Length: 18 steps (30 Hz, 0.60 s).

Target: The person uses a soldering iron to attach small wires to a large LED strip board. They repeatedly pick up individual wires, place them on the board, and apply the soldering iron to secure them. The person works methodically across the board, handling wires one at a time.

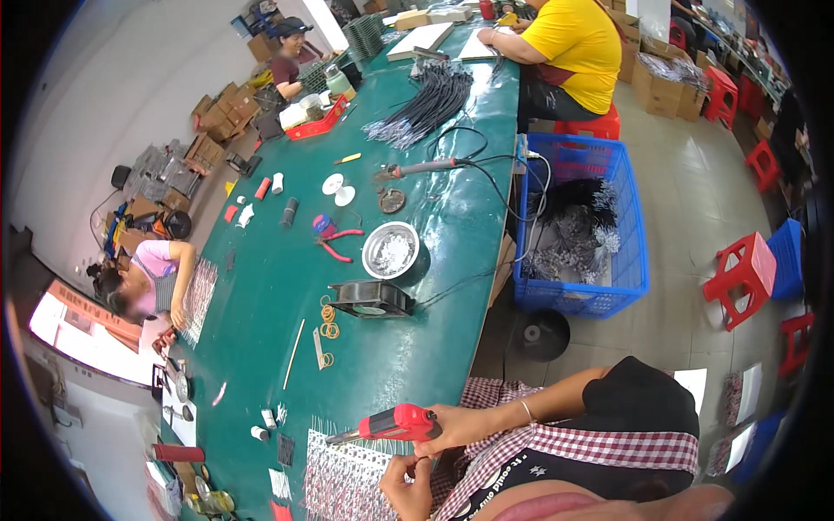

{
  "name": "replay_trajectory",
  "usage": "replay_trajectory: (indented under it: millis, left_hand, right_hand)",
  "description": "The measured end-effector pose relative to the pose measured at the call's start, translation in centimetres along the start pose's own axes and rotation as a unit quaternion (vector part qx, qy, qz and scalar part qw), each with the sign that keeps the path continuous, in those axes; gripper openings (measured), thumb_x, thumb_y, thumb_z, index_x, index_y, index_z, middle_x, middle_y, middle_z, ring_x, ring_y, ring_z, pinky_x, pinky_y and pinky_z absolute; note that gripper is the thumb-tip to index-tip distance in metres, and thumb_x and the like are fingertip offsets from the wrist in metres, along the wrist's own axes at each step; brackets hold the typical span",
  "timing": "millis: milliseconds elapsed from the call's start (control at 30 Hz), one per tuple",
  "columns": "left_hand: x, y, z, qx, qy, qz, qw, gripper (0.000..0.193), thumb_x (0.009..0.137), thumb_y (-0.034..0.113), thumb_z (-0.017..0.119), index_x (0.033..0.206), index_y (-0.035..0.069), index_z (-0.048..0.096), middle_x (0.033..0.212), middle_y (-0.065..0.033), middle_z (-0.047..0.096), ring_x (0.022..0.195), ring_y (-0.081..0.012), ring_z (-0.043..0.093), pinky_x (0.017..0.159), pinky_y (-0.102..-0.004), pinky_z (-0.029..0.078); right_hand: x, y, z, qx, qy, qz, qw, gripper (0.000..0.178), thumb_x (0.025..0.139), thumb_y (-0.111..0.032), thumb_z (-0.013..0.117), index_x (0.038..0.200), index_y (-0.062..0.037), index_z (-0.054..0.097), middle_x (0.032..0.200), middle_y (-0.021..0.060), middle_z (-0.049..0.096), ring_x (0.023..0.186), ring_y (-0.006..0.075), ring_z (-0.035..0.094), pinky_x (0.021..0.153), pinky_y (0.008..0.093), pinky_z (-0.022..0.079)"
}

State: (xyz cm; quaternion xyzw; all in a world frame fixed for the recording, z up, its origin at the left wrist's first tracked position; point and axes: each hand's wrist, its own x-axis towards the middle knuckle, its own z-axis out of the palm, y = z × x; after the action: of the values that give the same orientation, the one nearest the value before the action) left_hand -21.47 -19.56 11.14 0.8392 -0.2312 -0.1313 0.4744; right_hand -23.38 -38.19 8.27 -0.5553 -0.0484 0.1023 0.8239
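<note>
My right hand [456,427], with a thin band at its wrist, grips a red pistol-shaped tool [398,424]. The tool's narrow grey barrel lies over the upper edge of a spread of thin wires with white and red parts [339,478]. Close below the tool is my left hand [408,488], its fingers curled together beside the near side of that spread. Whatever those fingers pinch, if anything, is too small to make out. Left of the wires lie a dark bundle [285,450], a white bundle [280,483] and small white spools [260,432].
On the green table [417,330] stand a small black fan [372,299], a bowl of white pieces [390,250], red-handled pliers [334,246] and a soldering iron [426,167]. A blue crate [582,300] holds wires. Several people sit around the table; red stools [743,278] stand right.
</note>
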Motion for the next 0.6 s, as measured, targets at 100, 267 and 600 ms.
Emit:
replay_trajectory:
  millis: [100, 267, 600]
  left_hand:
    - [0.6, 0.6, -0.1, -0.007, -0.001, -0.024, 1.000, 0.010, 0.084, 0.009, 0.066, 0.086, 0.000, 0.064, 0.072, -0.0094, 0.060, 0.065, -0.0173, 0.051, 0.062, -0.0316, 0.044]
    - [1.5, 0.3, 0.2, -0.022, 0.010, -0.074, 0.997, 0.013, 0.085, 0.013, 0.068, 0.089, 0.000, 0.065, 0.076, -0.0087, 0.063, 0.070, -0.0171, 0.054, 0.067, -0.0312, 0.045]
    - [2.9, -1.4, 1.2, 0.004, 0.040, -0.018, 0.999, 0.008, 0.076, 0.002, 0.071, 0.075, -0.001, 0.064, 0.067, -0.0090, 0.060, 0.059, -0.0187, 0.059, 0.058, -0.0290, 0.045]
  right_hand:
    - [0.7, -0.1, -0.6, 0.000, -0.022, 0.019, 1.000, 0.033, 0.086, -0.027, 0.069, 0.100, -0.0005, 0.055, 0.081, 0.0045, 0.062, 0.072, 0.0118, 0.059, 0.065, 0.0282, 0.050]
    - [1.3, -1.4, -1.3, -0.097, -0.013, -0.007, 0.995, 0.052, 0.084, -0.028, 0.070, 0.123, -0.0020, 0.047, 0.093, 0.0063, 0.062, 0.084, 0.0165, 0.058, 0.075, 0.0334, 0.048]
    - [1.7, -2.8, -1.5, -0.175, 0.004, -0.009, 0.984, 0.051, 0.080, -0.013, 0.061, 0.128, -0.0046, 0.046, 0.099, 0.0151, 0.063, 0.092, 0.0279, 0.060, 0.082, 0.0372, 0.046]
